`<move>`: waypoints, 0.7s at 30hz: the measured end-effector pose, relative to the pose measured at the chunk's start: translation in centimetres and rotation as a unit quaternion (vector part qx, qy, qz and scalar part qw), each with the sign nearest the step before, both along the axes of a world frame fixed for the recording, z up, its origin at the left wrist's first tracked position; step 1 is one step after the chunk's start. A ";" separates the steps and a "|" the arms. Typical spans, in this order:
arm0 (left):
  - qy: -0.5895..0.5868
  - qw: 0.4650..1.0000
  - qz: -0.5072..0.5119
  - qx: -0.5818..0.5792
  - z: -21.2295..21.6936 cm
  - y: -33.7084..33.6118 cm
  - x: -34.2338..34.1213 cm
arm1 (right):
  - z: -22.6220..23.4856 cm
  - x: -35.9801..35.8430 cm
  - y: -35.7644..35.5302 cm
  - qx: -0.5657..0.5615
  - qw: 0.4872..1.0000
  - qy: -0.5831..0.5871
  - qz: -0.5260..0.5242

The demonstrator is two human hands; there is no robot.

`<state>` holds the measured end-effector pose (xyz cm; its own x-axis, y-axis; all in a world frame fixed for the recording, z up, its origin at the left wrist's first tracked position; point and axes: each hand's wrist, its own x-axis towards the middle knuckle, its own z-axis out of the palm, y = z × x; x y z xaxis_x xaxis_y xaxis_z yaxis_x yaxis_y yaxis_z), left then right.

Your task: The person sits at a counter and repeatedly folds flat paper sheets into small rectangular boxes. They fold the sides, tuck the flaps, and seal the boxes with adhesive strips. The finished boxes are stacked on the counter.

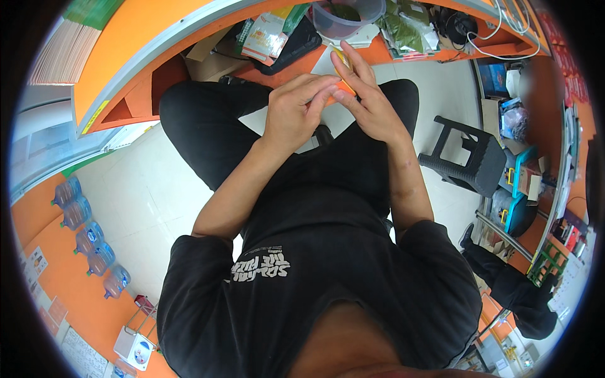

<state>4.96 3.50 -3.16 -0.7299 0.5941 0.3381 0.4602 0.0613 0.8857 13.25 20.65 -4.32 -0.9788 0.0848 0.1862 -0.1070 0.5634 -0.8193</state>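
Observation:
Both of my hands meet above my lap, in front of the low orange shelf. My left hand (291,106) is closed, its thumb and fingers pinching a small orange thing (346,87). My right hand (372,107) presses its thumb against that same orange thing from the other side, its fingers pointing up and away. A thin yellow piece (342,57) shows beside the right fingers. Whether the yellow and orange parts are one object, I cannot tell; the hands cover much of it.
On the shelf ahead lie a white-and-orange box (265,39), a clear plastic tub (346,19) and green packages (408,28). A black plastic stool (469,157) lies tipped at right. Several large water bottles (88,238) line the left wall. Another person's dark-clothed leg (504,277) is at right.

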 end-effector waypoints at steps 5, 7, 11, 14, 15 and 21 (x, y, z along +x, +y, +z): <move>-0.097 0.995 -0.014 -0.030 0.5 0.2 -1.8 | 0.5 0.1 1.5 -0.136 0.990 -0.004 0.029; -0.089 0.996 0.010 -0.019 0.1 0.0 -4.0 | 1.6 0.5 2.1 -0.268 0.963 -0.006 0.011; -0.324 0.936 -0.095 -0.099 -0.3 -1.4 -8.1 | 2.0 0.7 3.8 -0.406 0.912 0.041 0.042; -0.543 0.810 -0.211 0.068 -0.2 -0.5 -6.4 | 1.8 0.3 3.3 -0.415 0.907 0.017 0.064; -0.557 0.807 -0.183 0.067 0.1 -0.2 -5.8 | 1.7 0.3 2.8 -0.420 0.905 0.014 0.066; -0.509 0.859 -0.060 -0.018 2.6 1.0 -3.5 | 0.3 -0.5 1.8 -0.447 0.893 0.016 0.046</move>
